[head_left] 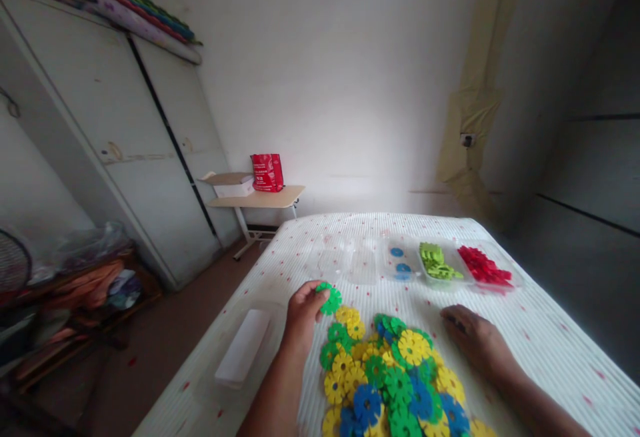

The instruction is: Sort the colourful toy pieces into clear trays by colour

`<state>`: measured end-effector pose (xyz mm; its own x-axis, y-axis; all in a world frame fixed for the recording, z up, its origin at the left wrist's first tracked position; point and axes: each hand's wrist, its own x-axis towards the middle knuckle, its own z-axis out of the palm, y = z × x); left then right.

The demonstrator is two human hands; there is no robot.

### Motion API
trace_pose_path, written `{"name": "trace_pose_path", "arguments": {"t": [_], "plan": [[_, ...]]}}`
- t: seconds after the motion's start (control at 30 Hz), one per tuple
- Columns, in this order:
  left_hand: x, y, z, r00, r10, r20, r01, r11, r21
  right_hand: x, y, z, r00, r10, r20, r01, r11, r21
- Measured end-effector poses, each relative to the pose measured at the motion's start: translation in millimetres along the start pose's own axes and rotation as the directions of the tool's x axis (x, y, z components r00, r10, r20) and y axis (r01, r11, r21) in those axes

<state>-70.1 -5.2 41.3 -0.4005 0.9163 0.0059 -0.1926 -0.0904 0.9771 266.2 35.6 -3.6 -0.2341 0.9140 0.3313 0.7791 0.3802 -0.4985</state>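
Note:
My left hand pinches a green flower-shaped plastic disc between thumb and fingers, just above the table. Below it spreads a loose pile of interlocking discs in yellow, green and blue. To the right of the pile, my right hand lies low over the tablecloth with its fingers curled. Something dark shows under those fingers, but I cannot make out what it is. Two blue discs lie in a clear plastic container beyond the pile.
A clear container of light green pieces stands beside one of red pieces at the back right. More clear containers stand to their left. A white block-like object lies at the left. A small side table bears a red bag.

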Motion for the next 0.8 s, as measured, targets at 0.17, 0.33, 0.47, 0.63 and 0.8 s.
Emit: {"name": "trace_pose_path", "arguments": {"t": [0.17, 0.33, 0.47, 0.63, 0.8], "plan": [[36.9, 10.9, 5.6, 0.977, 0.043, -0.208, -0.056, 0.997, -0.057, -0.7, 2.6, 1.9, 1.0, 0.003, -0.018, -0.003, 1.0, 0.008], [73.8, 15.5, 17.7, 0.948, 0.101, -0.301, -0.1, 0.995, 0.016, -0.1, 4.0, 2.1, 0.999, -0.037, -0.02, 0.037, 0.999, 0.002], [89.0, 16.8, 24.8, 0.947, 0.129, -0.295, -0.095, 0.987, 0.127, 0.3, 3.2, 1.7, 0.998, -0.043, -0.038, 0.044, 0.999, 0.009], [82.6, 16.9, 24.2, 0.951, 0.178, -0.253, -0.11, 0.959, 0.261, 0.0, 2.0, 1.3, 0.999, -0.038, -0.026, 0.038, 0.999, 0.012], [49.6, 10.7, 17.5, 0.964, 0.232, -0.127, -0.166, 0.905, 0.392, 0.1, 1.3, 0.3, 0.999, -0.036, -0.016, 0.036, 0.999, -0.012]]}}
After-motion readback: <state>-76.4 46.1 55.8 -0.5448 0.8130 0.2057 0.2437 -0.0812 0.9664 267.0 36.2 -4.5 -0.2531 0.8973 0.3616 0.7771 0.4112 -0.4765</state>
